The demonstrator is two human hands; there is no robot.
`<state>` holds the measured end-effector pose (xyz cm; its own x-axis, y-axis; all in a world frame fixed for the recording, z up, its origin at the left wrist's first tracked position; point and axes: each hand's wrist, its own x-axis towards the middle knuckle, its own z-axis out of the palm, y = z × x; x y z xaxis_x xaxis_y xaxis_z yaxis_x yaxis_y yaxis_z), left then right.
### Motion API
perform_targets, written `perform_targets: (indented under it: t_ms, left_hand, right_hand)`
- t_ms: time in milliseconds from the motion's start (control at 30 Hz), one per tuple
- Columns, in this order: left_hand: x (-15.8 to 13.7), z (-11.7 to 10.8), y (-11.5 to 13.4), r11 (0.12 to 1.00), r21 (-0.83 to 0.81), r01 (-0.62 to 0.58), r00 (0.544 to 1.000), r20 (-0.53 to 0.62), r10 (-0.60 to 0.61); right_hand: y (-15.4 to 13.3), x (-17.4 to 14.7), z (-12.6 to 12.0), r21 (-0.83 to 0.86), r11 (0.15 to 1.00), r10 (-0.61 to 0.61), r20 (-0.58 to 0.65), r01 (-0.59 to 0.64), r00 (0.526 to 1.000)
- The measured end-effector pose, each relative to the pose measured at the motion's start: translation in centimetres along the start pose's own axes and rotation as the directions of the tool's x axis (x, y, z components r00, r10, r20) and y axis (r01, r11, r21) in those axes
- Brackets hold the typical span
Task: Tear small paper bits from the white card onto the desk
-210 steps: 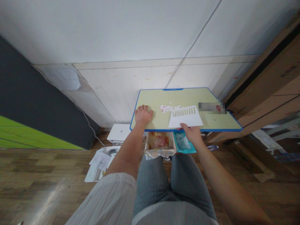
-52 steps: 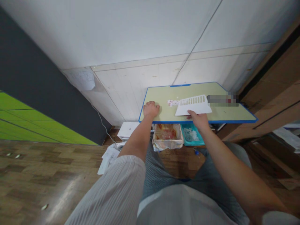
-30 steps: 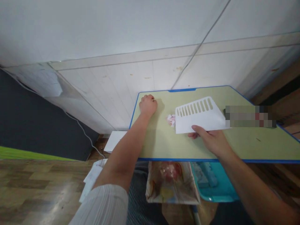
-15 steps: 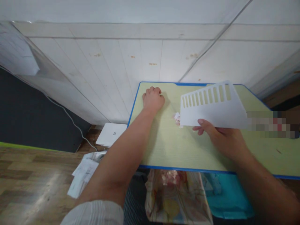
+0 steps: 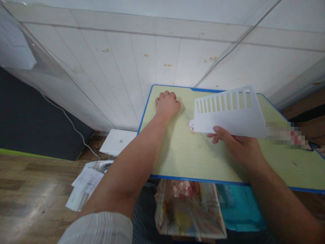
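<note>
In my right hand [image 5: 241,147] is a white plastic scraper [image 5: 225,120], a flat wedge-shaped sheet with a row of slots along its far edge. The thumb lies over its near edge, and other fingers are underneath. It is held over the pale yellow tabletop [image 5: 193,156], slightly tilted. My left hand [image 5: 168,102] rests near the table's far left corner, fingers curled down in a loose fist; its palm side is hidden. Small pinkish-white scraps [image 5: 191,125] lie between the hands, partly covered by the scraper.
A white panelled wall [image 5: 142,78] stands behind the blue-edged table. Below its front edge are a patterned fabric bag [image 5: 190,217] with pale scraps on it and a turquoise container [image 5: 243,213]. A white box [image 5: 118,141] and papers [image 5: 87,181] lie at left. The far right is pixelated.
The view has shifted slightly. The scraper now covers more of the scraps; both hands keep nearly the same pose.
</note>
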<state>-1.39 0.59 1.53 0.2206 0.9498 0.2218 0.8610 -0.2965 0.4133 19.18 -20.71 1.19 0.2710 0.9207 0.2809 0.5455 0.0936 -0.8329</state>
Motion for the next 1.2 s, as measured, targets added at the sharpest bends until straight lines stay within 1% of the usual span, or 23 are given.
perform_targets:
  t_ms: [100, 167, 300, 367, 433, 567, 800, 900, 1033, 1133, 1200]
  left_hand:
    - [0.0, 0.0, 0.0, 1.0, 0.005, 0.0, 1.0, 0.001, 0.0]
    - [0.0, 0.0, 0.0, 1.0, 0.005, -0.003, 1.0, -0.005, 0.004]
    - [0.0, 0.1, 0.0, 1.0, 0.007, -0.009, 1.0, -0.008, 0.009]
    - [0.0, 0.0, 0.0, 1.0, 0.01, -0.006, 1.0, -0.004, 0.006]
    - [0.0, 0.0, 0.0, 1.0, 0.01, -0.001, 1.0, 0.001, 0.001]
    - [0.0, 0.0, 0.1, 1.0, 0.0, -0.002, 1.0, -0.002, 0.002]
    - [0.2, 0.2, -0.1, 1.0, -0.011, -0.002, 1.0, -0.021, 0.002]
    - [0.2, 0.2, 0.0, 1.0, -0.026, 0.002, 1.0, -0.017, -0.002]
    - [0.1, 0.0, 0.1, 1.0, -0.029, 0.008, 1.0, 0.006, -0.008]
    - [0.2, 0.1, 0.2, 0.999, -0.038, 0.009, 1.0, 0.012, -0.009]
    - [0.2, 0.2, 0.1, 0.999, -0.044, 0.001, 1.0, 0.007, -0.001]
  right_hand:
    - [0.2, -0.5, -0.8, 0.029, 0.999, 0.038, 0.017, -0.038, 0.999]
    - [-0.1, -0.9, -1.2, 0.083, 0.996, 0.043, 0.011, -0.044, 0.999]
    - [-1.4, -0.6, -1.0, 0.201, 0.98, 0.023, -0.058, -0.011, 0.998]
    - [-2.0, 0.0, -0.8, 0.211, 0.977, 0.013, -0.099, 0.008, 0.995]
    - [-2.3, 0.5, -0.7, 0.183, 0.983, -0.009, -0.107, 0.029, 0.994]
    - [-1.8, 0.0, -1.3, 0.1, 0.994, -0.039, -0.063, 0.046, 0.997]
    - [-0.5, -2.9, -1.9, -0.034, 0.999, 0.002, -0.009, -0.003, 1.0]
    - [-0.7, -3.7, -1.8, -0.04, 0.999, 0.019, 0.013, -0.018, 1.0]
    - [-1.7, -4.8, -1.9, -0.031, 0.999, 0.027, 0.043, -0.026, 0.999]
    - [-2.5, -5.4, -2.1, 0.008, 1.0, 0.02, 0.105, -0.021, 0.994]
    - [-2.7, -5.5, -2.1, 0.04, 0.999, 0.016, 0.117, -0.021, 0.993]
